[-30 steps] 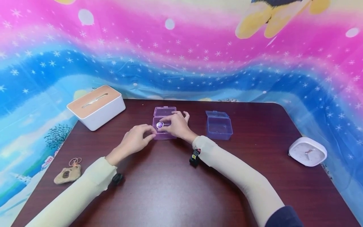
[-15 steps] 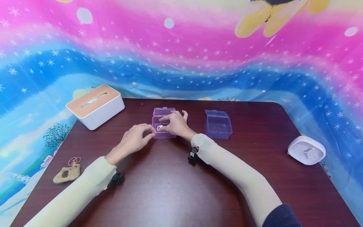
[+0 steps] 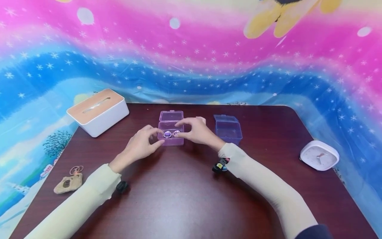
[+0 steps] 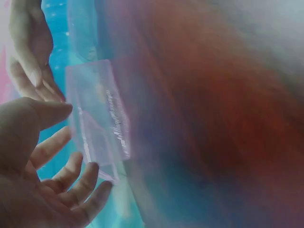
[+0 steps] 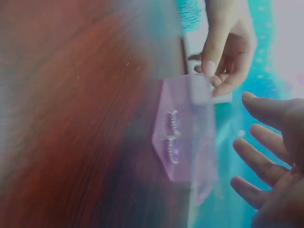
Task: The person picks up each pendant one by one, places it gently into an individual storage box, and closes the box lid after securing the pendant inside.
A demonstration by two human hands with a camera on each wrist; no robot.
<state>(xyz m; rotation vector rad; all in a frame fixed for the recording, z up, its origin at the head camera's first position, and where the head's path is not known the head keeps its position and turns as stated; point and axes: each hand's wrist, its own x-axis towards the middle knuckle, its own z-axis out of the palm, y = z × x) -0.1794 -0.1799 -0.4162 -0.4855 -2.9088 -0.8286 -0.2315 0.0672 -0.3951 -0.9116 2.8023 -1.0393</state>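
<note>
A small clear pink box (image 3: 171,142) stands on the table with its hinged lid (image 3: 171,116) raised at the back. Inside lie two purple oval gem pieces with sparkling rims, a left one (image 3: 167,134) and a right one (image 3: 176,133). At the box's left end my left hand (image 3: 138,142) holds the wall between thumb and fingers. My right hand (image 3: 198,131) is over the box's right end, thumb and fingers apart. The right wrist view shows nothing between the right fingers (image 5: 259,161); both gem pieces look blurred there through the pink wall.
An open clear blue-purple box (image 3: 229,131) stands to the right. A white tissue box (image 3: 104,116) with a wooden top is at the back left. A plush keychain (image 3: 68,183) lies front left, and a white clock (image 3: 320,155) is far right. A printed cloth (image 3: 191,53) hangs behind.
My right hand let go of a gem piece in the pink box and drew back to the right, so two pieces now show. The left hand stayed at the box's left end.
</note>
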